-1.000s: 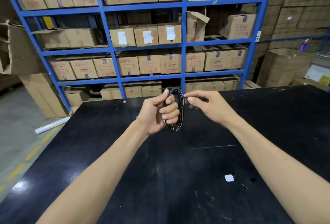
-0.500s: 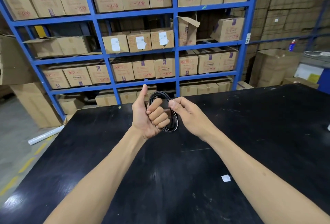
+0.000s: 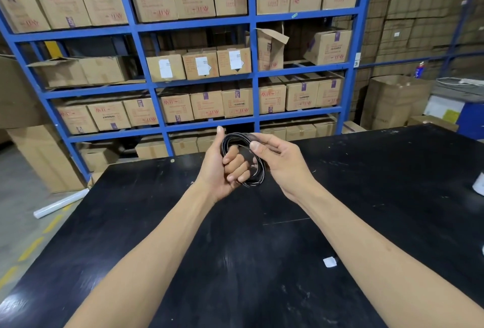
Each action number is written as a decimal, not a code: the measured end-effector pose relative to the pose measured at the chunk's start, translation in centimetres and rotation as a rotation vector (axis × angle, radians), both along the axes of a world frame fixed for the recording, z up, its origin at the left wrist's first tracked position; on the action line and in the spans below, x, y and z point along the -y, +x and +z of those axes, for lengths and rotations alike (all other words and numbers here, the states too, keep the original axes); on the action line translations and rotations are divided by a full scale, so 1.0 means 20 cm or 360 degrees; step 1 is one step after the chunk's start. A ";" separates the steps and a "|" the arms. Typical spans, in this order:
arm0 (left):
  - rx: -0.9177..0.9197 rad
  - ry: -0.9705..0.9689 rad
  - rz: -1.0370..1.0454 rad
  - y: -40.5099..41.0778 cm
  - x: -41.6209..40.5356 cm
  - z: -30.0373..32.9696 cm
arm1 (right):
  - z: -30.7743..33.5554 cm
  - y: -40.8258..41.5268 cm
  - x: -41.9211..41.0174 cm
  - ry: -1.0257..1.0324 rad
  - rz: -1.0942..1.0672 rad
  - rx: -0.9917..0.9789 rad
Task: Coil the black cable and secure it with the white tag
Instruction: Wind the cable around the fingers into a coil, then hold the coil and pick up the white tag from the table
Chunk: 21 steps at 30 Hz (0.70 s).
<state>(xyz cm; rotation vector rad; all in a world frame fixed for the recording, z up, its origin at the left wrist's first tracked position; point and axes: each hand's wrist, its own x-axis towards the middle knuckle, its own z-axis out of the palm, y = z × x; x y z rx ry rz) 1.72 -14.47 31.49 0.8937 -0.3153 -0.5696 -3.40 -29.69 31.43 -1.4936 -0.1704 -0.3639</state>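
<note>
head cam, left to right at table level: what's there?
white roll on the floor → left hand → black cable coil → right hand → small white square on the table → white object at the table's right edge

Desk point(image 3: 235, 262) bare under and around hands; small white tag point(image 3: 329, 262) lies near right forearm, white object point(image 3: 479, 183) at right edge. Blue shelving point(image 3: 251, 71) with cartons blocks beyond far desk edge.

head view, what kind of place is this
Most likely a warehouse or stockroom: blue racking stacked with cardboard boxes, more cartons piled on the floor, and a big black worktable.
</note>
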 end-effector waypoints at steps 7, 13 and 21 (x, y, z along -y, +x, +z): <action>-0.0049 0.0704 0.1066 0.02 0.13 -0.02 | -0.04 0.00 -0.07 -0.0681 -0.0207 -0.0039; -0.0159 0.0439 0.0904 0.05 0.10 -0.04 | -0.06 0.00 -0.03 -0.1044 -0.0256 -0.0038; 0.0097 0.0612 0.0756 0.04 0.07 -0.09 | -0.15 0.04 -0.03 -0.0877 -0.0158 -0.0203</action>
